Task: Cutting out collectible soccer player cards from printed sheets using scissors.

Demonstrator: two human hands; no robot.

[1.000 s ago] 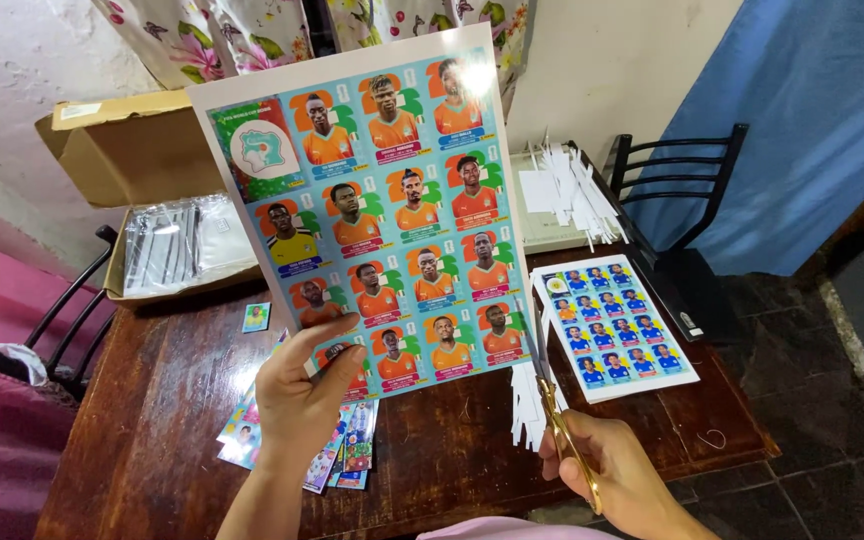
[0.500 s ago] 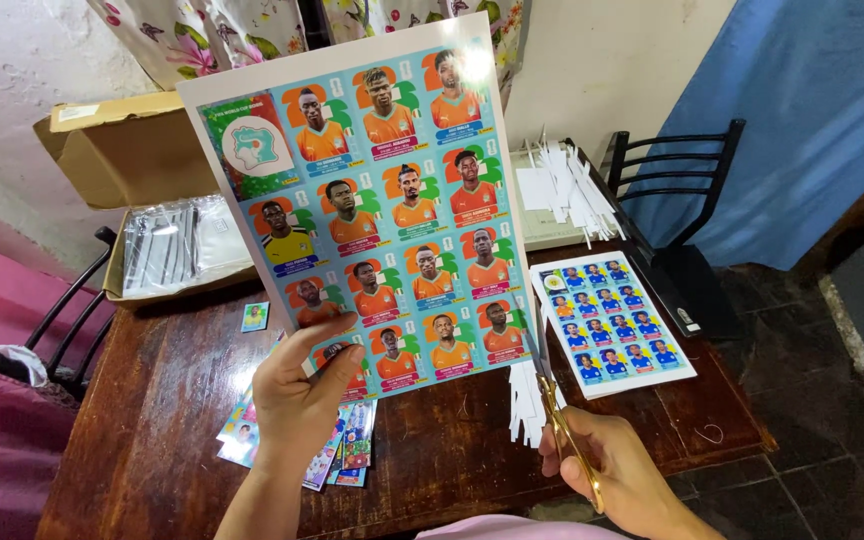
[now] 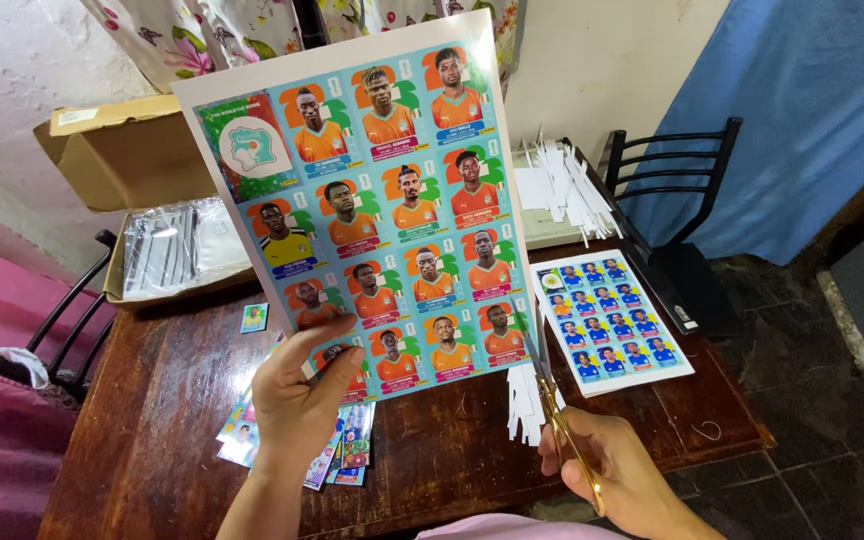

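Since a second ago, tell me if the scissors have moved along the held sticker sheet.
Cannot tell. The scissors in the right hand sit at the orange sticker sheet's lower right edge, beside the blue sticker sheet on the table, much as before.

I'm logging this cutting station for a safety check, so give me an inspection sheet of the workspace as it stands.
Surface: dark wooden table, worn.
Job's things: orange sticker sheet held upright; scissors at its lower right edge.
Clutter: blue sticker sheet, cut stickers, paper strips, cardboard box.
Grippers: left hand pinches the sheet's bottom; right hand holds the scissors.
Cables: nothing seen.
Surroundings: black chair, blue curtain, floral cloth.
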